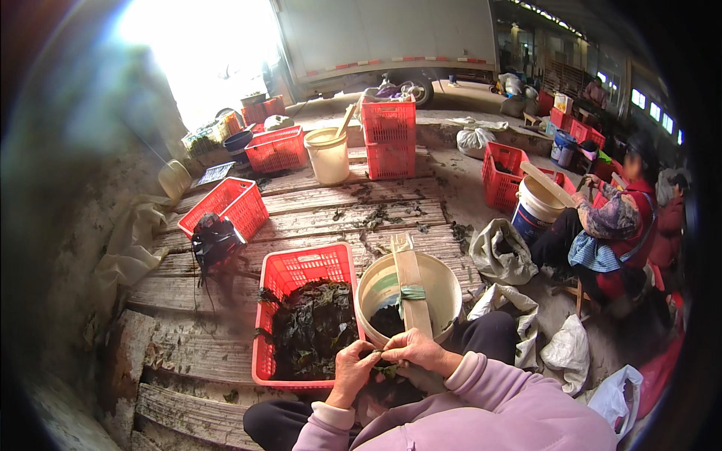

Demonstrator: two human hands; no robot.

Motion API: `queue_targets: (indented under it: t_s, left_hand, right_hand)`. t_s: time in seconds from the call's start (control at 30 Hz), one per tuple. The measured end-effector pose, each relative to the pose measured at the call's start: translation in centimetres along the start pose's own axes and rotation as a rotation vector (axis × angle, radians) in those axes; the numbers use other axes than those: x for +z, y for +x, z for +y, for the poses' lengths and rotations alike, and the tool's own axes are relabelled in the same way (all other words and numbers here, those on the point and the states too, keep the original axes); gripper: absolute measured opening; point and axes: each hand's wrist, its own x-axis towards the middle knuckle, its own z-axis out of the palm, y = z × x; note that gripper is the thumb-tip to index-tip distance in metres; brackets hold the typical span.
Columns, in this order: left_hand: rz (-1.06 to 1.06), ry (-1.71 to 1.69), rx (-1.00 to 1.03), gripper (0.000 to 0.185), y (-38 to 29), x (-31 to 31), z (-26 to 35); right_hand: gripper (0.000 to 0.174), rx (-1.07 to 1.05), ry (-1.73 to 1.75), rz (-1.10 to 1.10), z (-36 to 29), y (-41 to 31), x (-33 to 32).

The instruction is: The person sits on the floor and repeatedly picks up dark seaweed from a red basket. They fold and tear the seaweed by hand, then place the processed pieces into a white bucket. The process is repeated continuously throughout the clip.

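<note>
Fingertips nearly touching, my left hand (353,367) and my right hand (418,350) pinch a small piece of dark green seaweed (379,353) between them. They are just above my lap, at the near side of a cream plastic bucket (453,284). A wooden board (407,270) with a green band tied around it lies across the bucket's mouth. Dark seaweed shows inside the bucket under the board. To the left, a red plastic crate (307,261) holds a heap of wet dark seaweed (316,327). More seaweed hangs below my hands, partly hidden by them.
A black bag (215,239) leans by another red crate (242,206). Stacked red crates (390,141) and a cream bucket (327,160) stand farther back on wooden slats. At right, a seated person (615,220) works beside a bucket (533,211) and woven sacks (502,253). A truck (389,39) stands behind.
</note>
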Motion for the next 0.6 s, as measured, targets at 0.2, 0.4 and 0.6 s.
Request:
queue_targets:
  t_s: [0.2, 0.4, 0.6]
  left_hand:
    - [-0.264, -0.901, -0.169, 0.025, -0.1, -0.5, -0.4]
    - [-0.299, -0.842, -0.023, 0.022, -0.7, -0.1, -0.4]
    - [-0.282, -0.781, -0.098, 0.027, -1.0, 0.1, 0.2]
  right_hand:
    - [0.013, 0.074, 0.338, -0.138, 0.7, -0.4, -0.3]
    - [0.018, 0.073, 0.735, -0.423, 1.1, -0.5, -0.2]
    - [0.023, 0.053, 0.843, -0.229, 1.8, -0.7, 0.3]
